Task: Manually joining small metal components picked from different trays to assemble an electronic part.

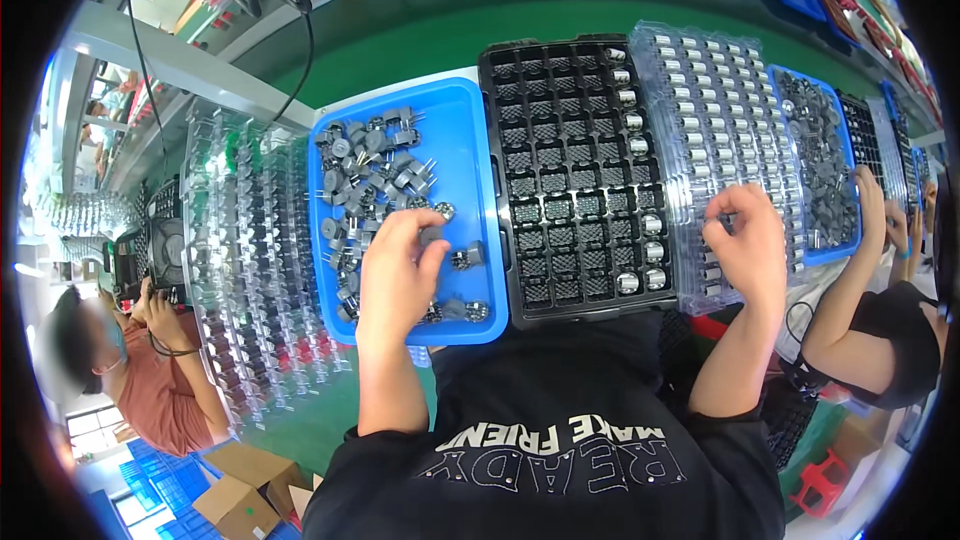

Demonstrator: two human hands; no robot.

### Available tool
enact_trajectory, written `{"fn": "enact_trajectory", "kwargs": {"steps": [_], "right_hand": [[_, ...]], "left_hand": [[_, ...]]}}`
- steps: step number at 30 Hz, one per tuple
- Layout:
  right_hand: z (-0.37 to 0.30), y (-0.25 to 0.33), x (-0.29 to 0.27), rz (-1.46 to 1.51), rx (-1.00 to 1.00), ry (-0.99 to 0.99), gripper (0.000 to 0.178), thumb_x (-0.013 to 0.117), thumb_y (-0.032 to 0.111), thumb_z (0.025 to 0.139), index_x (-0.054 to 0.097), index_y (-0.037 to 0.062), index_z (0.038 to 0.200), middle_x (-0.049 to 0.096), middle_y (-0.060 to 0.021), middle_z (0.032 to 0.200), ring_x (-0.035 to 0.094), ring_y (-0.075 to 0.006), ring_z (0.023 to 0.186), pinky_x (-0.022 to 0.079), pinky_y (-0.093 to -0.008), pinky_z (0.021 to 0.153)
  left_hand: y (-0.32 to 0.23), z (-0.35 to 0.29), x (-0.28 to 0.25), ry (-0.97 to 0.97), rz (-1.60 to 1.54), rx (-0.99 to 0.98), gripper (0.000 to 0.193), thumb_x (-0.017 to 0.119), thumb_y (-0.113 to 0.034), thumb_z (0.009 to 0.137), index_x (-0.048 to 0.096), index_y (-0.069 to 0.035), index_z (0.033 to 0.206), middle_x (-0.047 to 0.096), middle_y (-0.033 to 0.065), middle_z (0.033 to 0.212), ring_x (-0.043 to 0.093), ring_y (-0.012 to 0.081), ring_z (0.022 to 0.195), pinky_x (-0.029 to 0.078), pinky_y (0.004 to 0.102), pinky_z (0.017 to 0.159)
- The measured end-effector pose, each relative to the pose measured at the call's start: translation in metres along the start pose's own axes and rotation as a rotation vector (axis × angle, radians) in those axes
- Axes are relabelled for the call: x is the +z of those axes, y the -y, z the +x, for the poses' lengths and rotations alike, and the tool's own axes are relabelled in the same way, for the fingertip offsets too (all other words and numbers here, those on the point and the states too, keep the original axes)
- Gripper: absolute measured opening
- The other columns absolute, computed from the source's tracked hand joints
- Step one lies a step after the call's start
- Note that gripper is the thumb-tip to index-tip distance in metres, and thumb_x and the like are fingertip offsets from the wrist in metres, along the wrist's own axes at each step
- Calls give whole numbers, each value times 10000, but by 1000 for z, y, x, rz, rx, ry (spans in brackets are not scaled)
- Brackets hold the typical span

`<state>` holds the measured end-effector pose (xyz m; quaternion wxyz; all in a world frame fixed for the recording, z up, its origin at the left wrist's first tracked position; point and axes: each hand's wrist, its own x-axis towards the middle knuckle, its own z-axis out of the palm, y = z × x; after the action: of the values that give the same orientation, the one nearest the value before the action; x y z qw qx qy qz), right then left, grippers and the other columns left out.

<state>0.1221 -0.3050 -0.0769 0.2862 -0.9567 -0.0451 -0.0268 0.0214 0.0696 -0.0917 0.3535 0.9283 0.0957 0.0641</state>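
Observation:
My left hand (393,275) is over the blue tray (468,155), its thumb and forefinger closed on a grey round component (431,236). Around it lie many loose grey cylindrical components (365,165), some with thin metal pins sticking out. My right hand (752,245) hovers over or rests on the clear plastic tray (685,275), its fingers curled together. Something small and dark shows by its fingertips, too unclear to name. Rows of silver cylinders (712,97) fill the clear tray. Between my hands, the black compartment tray (560,316) holds silver cylinders along its right column and bottom corner.
Stacked clear trays (255,270) stand at the left. Another blue tray (850,155) with grey parts lies at the right. Co-workers sit on both sides; a co-worker's arm (868,215) reaches near that tray. Black cables (310,35) hang at the upper left. The green work surface (420,45) runs behind.

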Motion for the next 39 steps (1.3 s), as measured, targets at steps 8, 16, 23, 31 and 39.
{"fn": "enact_trajectory", "kwargs": {"steps": [8,16,23,31,39], "right_hand": [[-11,-11,-10,163,-174,94,231,688,-61,732,726,35,939,592,-65,916,573,-195,791,472,-297,708],[-35,50,28,709,-182,64,78,652,9,968,685,-27,1028,702,-109,1038,648,-125,840,517,-243,766],[-45,120,45,967,-347,47,248,714,-125,838,730,-37,1069,729,-137,990,708,-173,876,588,-270,762],[-35,143,50,776,-717,-86,312,850,19,776,743,-15,1068,742,-123,956,704,-213,802,579,-293,689],[-35,145,56,718,-764,-159,343,869,97,746,758,4,1058,701,-107,903,681,-218,770,574,-302,646]], "left_hand": [[9,-6,6,-54,-1070,-110,190,643,11,956,633,-17,1143,640,121,1228,673,165,881,550,283,731],[-31,-5,33,278,-1492,-31,403,691,-151,979,556,-8,1331,604,198,1338,685,270,1034,571,368,837],[-53,-14,36,195,-1447,41,482,736,-173,952,553,14,1356,644,223,1290,693,252,1048,575,357,847],[-67,-23,19,147,-1433,21,526,797,-246,902,601,64,1279,686,226,1220,688,272,1122,569,387,968],[-66,-23,21,95,-1413,34,517,821,-243,879,609,71,1230,684,242,1218,690,276,1118,562,380,977]]}}
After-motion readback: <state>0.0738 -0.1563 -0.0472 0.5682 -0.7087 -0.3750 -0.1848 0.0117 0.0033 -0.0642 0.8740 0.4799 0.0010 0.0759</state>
